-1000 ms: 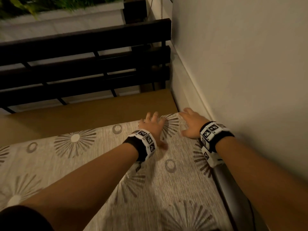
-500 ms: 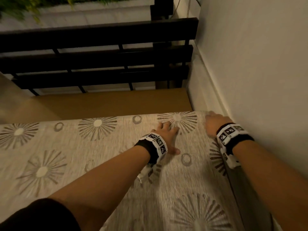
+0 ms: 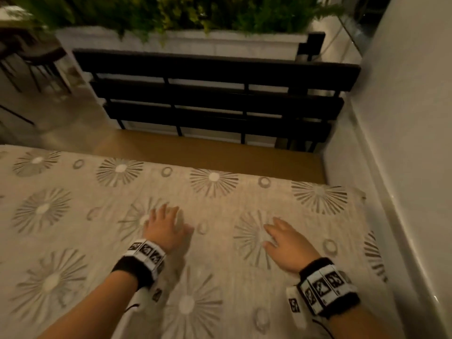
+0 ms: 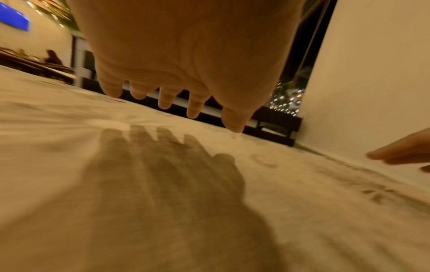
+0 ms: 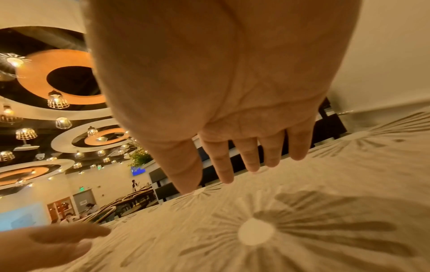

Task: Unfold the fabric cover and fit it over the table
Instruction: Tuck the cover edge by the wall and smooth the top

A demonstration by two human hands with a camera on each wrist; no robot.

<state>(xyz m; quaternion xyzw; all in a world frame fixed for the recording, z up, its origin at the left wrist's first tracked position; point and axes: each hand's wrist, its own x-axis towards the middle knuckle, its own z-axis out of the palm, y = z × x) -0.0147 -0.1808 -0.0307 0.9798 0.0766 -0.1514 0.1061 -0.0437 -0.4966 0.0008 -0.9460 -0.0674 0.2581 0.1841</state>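
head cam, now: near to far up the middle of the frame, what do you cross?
Fabric cover → left hand, flat on the cover → cover's far edge → bare brown surface → dark slatted bench back → white planter → green plants.

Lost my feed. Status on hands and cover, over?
Left hand and right hand open, flat on fabric cover. Cover spread across the tabletop. Wall tight on right.
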